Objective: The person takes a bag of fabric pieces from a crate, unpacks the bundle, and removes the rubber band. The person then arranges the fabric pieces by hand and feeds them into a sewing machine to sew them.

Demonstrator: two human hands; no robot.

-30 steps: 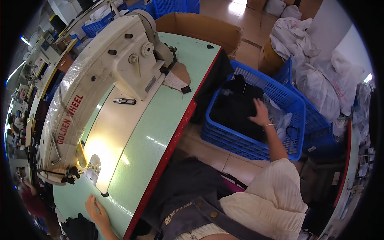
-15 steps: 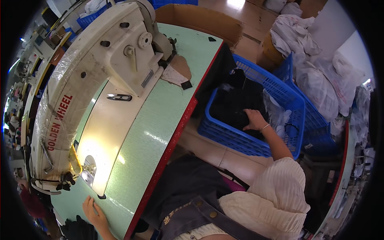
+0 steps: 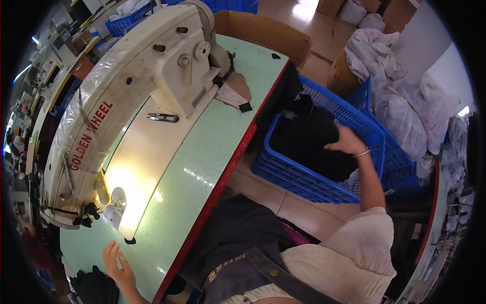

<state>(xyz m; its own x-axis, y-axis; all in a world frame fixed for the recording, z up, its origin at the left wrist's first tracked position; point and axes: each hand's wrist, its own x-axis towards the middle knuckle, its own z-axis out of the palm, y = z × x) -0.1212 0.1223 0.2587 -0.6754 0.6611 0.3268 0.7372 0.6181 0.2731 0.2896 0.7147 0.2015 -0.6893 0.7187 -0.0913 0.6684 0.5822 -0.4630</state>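
My right hand (image 3: 349, 141) is in the blue plastic basket (image 3: 304, 178) on the right, closed on the edge of some black fabric (image 3: 309, 134). Its thumb lies over the cloth, while the fingertips are partly hidden. On the green tabletop (image 3: 202, 147), my left hand (image 3: 119, 268) rests open with fingers a little apart and nothing in it. It is nearest to the lit needle area of the cream sewing machine (image 3: 129, 76). Beside that hand, at the lower edge, sits a bunch of black material (image 3: 93, 286). Small thread snips (image 3: 163, 117) lie on the machine bed.
A brown and white scrap (image 3: 235, 92) lies by the machine's base. The table's red edge (image 3: 217, 187) runs between me and the machine. Behind the basket are another blue crate (image 3: 397, 152) and white plastic bags (image 3: 400, 116). A cardboard box (image 3: 263, 35) stands beyond the table.
My right hand has moved right, and the black fabric has shifted with it over the clear plastic in the basket. The left hand's fingers have lifted and spread slightly. The whole view has shifted a little.
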